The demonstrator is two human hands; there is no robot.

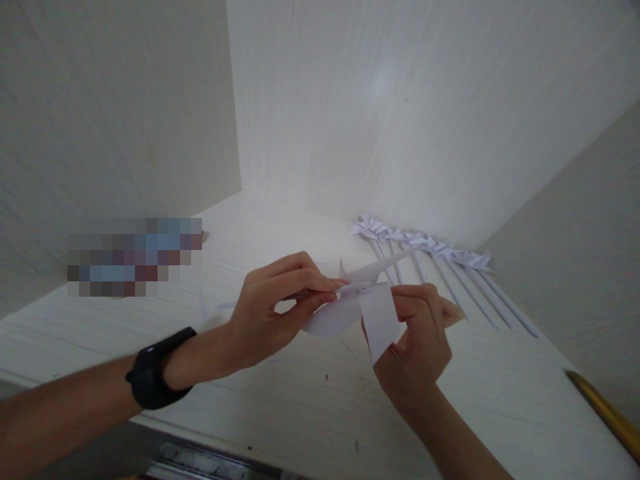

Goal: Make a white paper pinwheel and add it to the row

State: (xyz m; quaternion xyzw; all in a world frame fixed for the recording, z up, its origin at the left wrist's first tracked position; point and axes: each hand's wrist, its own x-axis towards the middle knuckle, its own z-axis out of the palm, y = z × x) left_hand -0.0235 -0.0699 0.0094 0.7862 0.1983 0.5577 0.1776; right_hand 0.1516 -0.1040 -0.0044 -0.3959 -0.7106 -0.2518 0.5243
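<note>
Between my hands, above the white surface, is a folded white paper (379,319) with several pointed flaps sticking out. My left hand (283,300) is closed on its left part, thumb and fingers pinching a fold near the middle. My right hand (420,340) grips a broad flap on the right, its fingers curled behind the paper and partly hidden by it. Beyond my right hand lie several folded paper pieces (425,241) in a row, with rolled white paper sticks (453,288) running from them toward me.
White panels (350,100) wall in the surface (285,393) at the back and sides. At the left lies something blurred out by pixels (145,257). A gold-coloured object (603,413) is at the right edge. A metal rail (200,463) runs below the front edge.
</note>
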